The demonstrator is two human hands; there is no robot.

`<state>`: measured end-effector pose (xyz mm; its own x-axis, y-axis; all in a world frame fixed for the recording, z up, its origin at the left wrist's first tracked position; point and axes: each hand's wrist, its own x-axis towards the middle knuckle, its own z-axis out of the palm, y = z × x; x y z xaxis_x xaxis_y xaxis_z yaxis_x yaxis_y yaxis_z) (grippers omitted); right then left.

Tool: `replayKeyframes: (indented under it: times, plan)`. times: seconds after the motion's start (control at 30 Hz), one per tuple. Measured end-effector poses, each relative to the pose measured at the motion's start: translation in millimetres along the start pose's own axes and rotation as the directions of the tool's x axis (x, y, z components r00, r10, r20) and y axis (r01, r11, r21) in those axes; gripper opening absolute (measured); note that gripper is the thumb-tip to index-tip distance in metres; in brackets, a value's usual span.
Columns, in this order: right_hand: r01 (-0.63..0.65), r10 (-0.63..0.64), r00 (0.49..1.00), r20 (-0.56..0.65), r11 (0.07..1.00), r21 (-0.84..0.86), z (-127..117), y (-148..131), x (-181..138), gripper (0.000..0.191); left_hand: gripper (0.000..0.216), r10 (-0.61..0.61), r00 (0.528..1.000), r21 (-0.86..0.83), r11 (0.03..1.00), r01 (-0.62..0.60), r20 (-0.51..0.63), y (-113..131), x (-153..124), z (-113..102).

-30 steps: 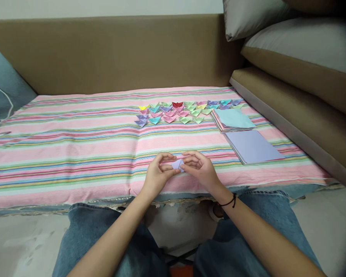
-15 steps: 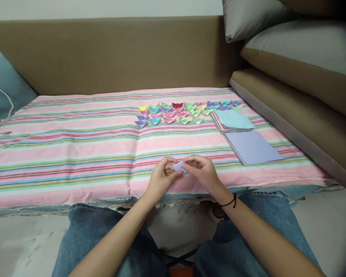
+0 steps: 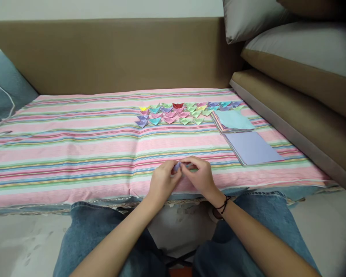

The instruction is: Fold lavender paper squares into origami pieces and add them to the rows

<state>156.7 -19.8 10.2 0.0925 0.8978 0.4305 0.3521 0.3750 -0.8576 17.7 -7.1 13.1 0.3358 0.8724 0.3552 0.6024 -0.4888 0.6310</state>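
A small piece of folded lilac paper (image 3: 177, 166) is pinched between both hands, just above the near edge of the striped cloth. My left hand (image 3: 165, 179) grips its left side with thumb and fingers. From the other side, my right hand (image 3: 199, 174) holds it between thumb and forefinger. Most of the paper is hidden behind the fingers. Farther back, several rows of small folded paper boats (image 3: 170, 120) in pink, green, blue, purple, yellow and red stand on the cloth.
A stack of lilac paper sheets (image 3: 253, 148) lies to the right, and a stack topped with light blue paper (image 3: 235, 120) sits behind it. Large cushions (image 3: 300, 50) are piled at the right. A brown backrest (image 3: 118, 57) runs behind the striped cloth (image 3: 60, 157).
My hands have drawn closer together around the lilac paper, and less of it shows now. The right hand has shifted slightly left. The boats and paper stacks stay put.
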Motion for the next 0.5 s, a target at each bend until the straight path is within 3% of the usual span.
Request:
replayKeyframes:
  times: [0.33, 0.5]
  plan:
    - [-0.001, -0.009, 0.994, -0.105, 0.996, -0.094, 7.6, -2.0, 2.0, 0.013, 0.012, 0.025, 0.998, 0.073, 0.997, -0.02, -0.061, -0.9, 4.5, 4.1]
    - [-0.12, 0.117, 0.983, -0.141, 0.993, -0.012, 5.5, -0.7, 4.4, 0.008, 0.014, -0.053, 0.992, -0.044, 0.998, 0.048, -0.115, 1.1, 7.3, 1.0]
